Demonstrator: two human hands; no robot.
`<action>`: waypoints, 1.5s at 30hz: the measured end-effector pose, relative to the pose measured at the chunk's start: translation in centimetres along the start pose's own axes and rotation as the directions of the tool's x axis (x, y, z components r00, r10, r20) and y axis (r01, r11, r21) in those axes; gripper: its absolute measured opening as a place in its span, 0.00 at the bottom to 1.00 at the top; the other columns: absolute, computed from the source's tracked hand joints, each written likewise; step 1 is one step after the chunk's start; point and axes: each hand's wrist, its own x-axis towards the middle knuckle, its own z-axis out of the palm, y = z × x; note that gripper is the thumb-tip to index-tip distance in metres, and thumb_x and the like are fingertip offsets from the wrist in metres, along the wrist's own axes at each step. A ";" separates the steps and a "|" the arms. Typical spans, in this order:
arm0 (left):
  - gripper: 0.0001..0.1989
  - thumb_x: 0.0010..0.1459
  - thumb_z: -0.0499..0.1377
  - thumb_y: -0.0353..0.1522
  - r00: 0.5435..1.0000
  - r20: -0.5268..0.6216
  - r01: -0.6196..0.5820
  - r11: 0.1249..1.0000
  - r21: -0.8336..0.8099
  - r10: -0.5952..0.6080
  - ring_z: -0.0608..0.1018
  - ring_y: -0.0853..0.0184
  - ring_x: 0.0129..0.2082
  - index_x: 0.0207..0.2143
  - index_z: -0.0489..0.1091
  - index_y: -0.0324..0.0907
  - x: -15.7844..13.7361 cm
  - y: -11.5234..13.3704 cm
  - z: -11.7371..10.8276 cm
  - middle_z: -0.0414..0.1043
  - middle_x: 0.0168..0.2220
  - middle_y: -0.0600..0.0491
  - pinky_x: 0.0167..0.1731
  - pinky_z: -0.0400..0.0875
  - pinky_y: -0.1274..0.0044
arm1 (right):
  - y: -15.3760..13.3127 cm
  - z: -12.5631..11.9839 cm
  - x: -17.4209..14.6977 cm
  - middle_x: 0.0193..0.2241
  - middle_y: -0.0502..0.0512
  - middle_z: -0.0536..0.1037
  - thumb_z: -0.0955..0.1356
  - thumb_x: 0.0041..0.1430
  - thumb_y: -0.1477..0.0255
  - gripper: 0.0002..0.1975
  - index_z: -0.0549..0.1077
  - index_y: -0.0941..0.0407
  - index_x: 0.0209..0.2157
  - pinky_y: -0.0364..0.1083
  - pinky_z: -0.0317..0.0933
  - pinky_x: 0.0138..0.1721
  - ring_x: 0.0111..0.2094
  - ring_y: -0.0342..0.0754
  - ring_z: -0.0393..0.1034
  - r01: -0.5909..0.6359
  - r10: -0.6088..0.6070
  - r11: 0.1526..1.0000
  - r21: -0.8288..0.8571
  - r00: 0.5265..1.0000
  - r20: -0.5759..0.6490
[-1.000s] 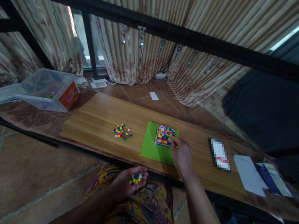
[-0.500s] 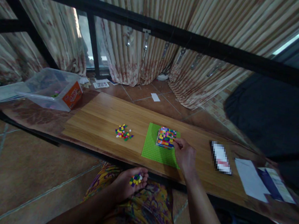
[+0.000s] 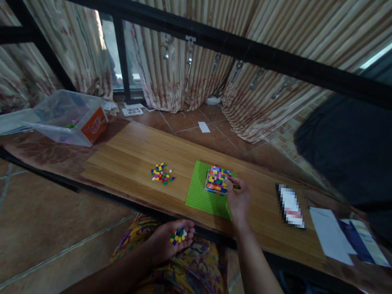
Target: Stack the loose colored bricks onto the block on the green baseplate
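Note:
My left hand (image 3: 172,239) lies palm up over my lap, fingers curled into a cup around a small pile of toy building bricks (image 3: 178,236) in yellow, white, green and purple. On the green baseplate (image 3: 195,198) stands a square block of many-coloured bricks (image 3: 217,180), several layers high. My right hand (image 3: 239,199) is at the block's right side, its thumb and index finger bent together against the upper right edge. Whether a small brick sits between those fingertips is hidden. Loose bricks (image 3: 162,175) are scattered on the wooden table left of the baseplate.
A clear plastic bin (image 3: 63,120) with an orange label stands at the table's left end. To the right lie a blurred-out flat item (image 3: 291,206), white paper (image 3: 331,232) and a blue-and-white packet (image 3: 364,241). A dark metal rail (image 3: 230,44) crosses beyond the table, before curtains.
My right hand has shifted slightly left, its thumb now farther over the block's right edge. The left hand and its bricks stay in place.

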 end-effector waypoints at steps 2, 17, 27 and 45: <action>0.06 0.55 0.58 0.28 1.000 -0.007 -0.003 1.000 0.008 0.003 0.76 0.70 0.27 0.33 0.72 0.33 0.0 0.0 0.0 0.74 0.30 0.47 0.34 0.71 0.77 | -0.1 0.2 -0.2 0.34 0.61 0.77 0.65 0.53 0.58 0.20 0.74 0.60 0.37 0.50 0.62 0.38 0.34 0.52 0.70 -0.020 0.020 0.999 0.026 1.000 0.003; 0.16 0.59 0.55 0.35 0.972 0.229 -0.033 0.993 -0.112 0.058 0.75 0.59 0.45 0.44 0.70 0.32 0.1 0.1 -0.7 0.73 0.45 0.40 0.51 0.63 0.68 | -1.4 -1.2 -2.3 0.36 0.59 0.76 0.63 0.59 0.60 0.18 0.72 0.59 0.41 0.49 0.63 0.38 0.35 0.49 0.70 0.036 -0.029 0.996 0.077 0.996 -0.085; 0.17 0.61 0.51 0.36 0.942 0.327 -0.016 0.984 -0.177 0.074 0.75 0.64 0.42 0.45 0.71 0.34 0.4 -0.2 -1.2 0.74 0.41 0.45 0.51 0.62 0.69 | -5.3 -4.3 -11.8 0.45 0.56 0.71 0.63 0.62 0.69 0.11 0.74 0.51 0.43 0.50 0.62 0.47 0.47 0.50 0.66 0.319 -0.359 0.931 0.175 0.730 0.581; 0.10 0.53 0.60 0.35 0.990 0.101 -0.117 0.983 0.144 0.103 0.71 0.71 0.30 0.33 0.71 0.35 0.6 -1.0 -0.4 0.70 0.30 0.51 0.33 0.66 0.79 | -3.4 -3.9 -13.4 0.40 0.55 0.74 0.64 0.62 0.70 0.08 0.74 0.54 0.39 0.51 0.59 0.44 0.42 0.50 0.66 0.492 -0.406 0.870 -0.041 0.761 0.506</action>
